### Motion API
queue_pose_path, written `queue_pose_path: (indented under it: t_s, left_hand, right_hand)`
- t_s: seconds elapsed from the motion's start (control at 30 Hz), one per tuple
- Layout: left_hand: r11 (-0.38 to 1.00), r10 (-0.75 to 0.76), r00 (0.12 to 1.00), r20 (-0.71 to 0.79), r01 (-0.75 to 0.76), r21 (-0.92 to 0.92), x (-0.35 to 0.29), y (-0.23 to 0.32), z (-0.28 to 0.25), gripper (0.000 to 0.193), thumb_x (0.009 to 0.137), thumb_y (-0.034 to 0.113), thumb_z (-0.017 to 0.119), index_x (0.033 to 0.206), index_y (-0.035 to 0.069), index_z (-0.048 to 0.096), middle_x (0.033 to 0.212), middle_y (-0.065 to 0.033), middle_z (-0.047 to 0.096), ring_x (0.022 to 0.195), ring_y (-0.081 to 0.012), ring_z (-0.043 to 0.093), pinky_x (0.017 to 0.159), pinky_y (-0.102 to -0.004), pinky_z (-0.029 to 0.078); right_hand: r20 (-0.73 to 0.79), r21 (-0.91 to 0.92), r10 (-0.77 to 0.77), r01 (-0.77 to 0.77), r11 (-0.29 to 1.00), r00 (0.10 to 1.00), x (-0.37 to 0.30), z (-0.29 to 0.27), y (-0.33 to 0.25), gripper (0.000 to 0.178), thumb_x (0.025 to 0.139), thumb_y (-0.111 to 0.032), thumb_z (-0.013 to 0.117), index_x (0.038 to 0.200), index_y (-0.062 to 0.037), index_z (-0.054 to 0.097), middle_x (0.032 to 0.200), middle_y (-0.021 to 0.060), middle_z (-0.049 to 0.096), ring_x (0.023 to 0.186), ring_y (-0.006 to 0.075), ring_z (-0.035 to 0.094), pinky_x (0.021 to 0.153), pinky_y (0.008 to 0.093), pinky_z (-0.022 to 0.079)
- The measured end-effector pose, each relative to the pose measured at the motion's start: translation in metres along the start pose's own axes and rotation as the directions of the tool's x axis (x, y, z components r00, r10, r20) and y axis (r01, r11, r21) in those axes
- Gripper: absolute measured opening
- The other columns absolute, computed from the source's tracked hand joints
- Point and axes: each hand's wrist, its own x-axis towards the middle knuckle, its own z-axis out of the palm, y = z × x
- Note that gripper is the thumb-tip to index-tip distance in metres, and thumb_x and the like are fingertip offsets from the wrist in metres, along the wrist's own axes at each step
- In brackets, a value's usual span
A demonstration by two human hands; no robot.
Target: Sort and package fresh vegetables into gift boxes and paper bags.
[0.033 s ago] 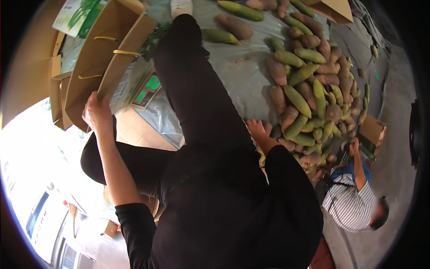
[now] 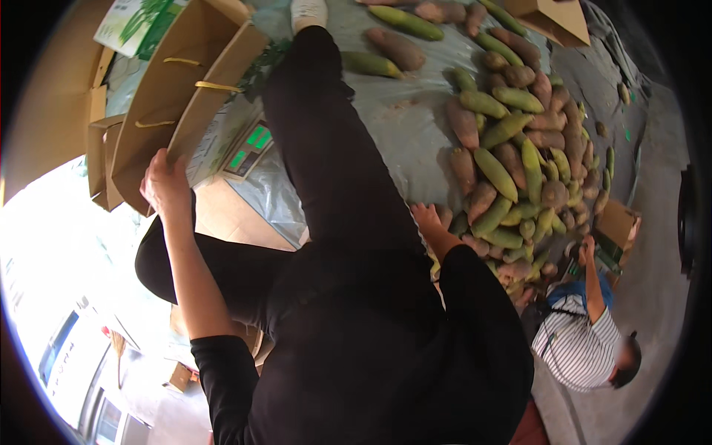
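My left hand (image 2: pixel 166 187) is closed on the near corner of an opened cardboard box (image 2: pixel 182 93) with yellow cord handles, at the upper left. The thumb and fingers pinch its board wall. My right hand (image 2: pixel 428 218) lies beside my thigh at the edge of a heap of root vegetables, fingers apart and nothing visibly gripped. Long green radishes (image 2: pixel 495 174) and reddish-brown roots (image 2: pixel 463 124) make up that heap. Whether the right fingertips touch a root cannot be told. A scale (image 2: pixel 247 152) with lit green displays sits between the box and my leg.
Grey plastic sheeting (image 2: pixel 393 122) covers the floor. A white and green carton (image 2: pixel 137 26) stands at the upper left, and an open carton (image 2: pixel 552 18) at the top right. At the right, another person (image 2: pixel 578 345) in a striped shirt reaches toward a box (image 2: pixel 617 222).
The view has shifted slightly, so the box and the heap appear a little farther right. Both my hands keep their places, the left one still on the box wall.
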Motion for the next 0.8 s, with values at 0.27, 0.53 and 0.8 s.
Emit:
queue_pose_path:
  t_s: [0.27,0.53,0.8]
  left_hand:
    - [0.998,0.056,0.998,-0.006,-0.056,-0.015,0.002,0.029,-0.01,0.025,0.075,0.02,0.068,0.096,0.009,0.06,0.094,-0.0076,0.064,0.092,-0.0271,0.059,0.085,-0.0418,0.04]
    - [0.994,0.009,0.999,-0.032,-0.012,-0.106,-0.007,0.024,-0.023,0.016,0.072,0.013,0.068,0.083,0.008,0.059,0.084,-0.0077,0.062,0.086,-0.0273,0.058,0.087,-0.042,0.038]
    - [0.989,-0.027,1.0,-0.006,0.026,-0.148,-0.006,0.026,-0.024,0.014,0.072,0.012,0.068,0.082,0.008,0.059,0.084,-0.0061,0.061,0.088,-0.0267,0.057,0.092,-0.0434,0.037]
  right_hand:
    - [-0.047,-0.003,0.011,-0.012,1.0,0.999,0.019,0.044,0.011,0.032,0.078,-0.021,0.062,0.109,-0.0153,0.056,0.108,0.0039,0.055,0.109,0.0225,0.049,0.082,0.0458,0.042]
    - [0.509,0.368,0.25,-0.471,0.802,0.824,-0.002,-0.104,0.071,0.083,0.055,-0.02,0.081,0.127,0.0009,0.047,0.129,0.0165,0.05,0.12,0.0291,0.049,0.094,0.0388,0.043]
    - [-0.073,0.942,0.436,-0.082,0.326,0.897,-0.012,-0.233,0.138,0.084,0.055,-0.014,0.079,0.13,0.0011,0.043,0.117,0.0142,0.056,0.108,0.0251,0.053,0.093,0.0333,0.041]
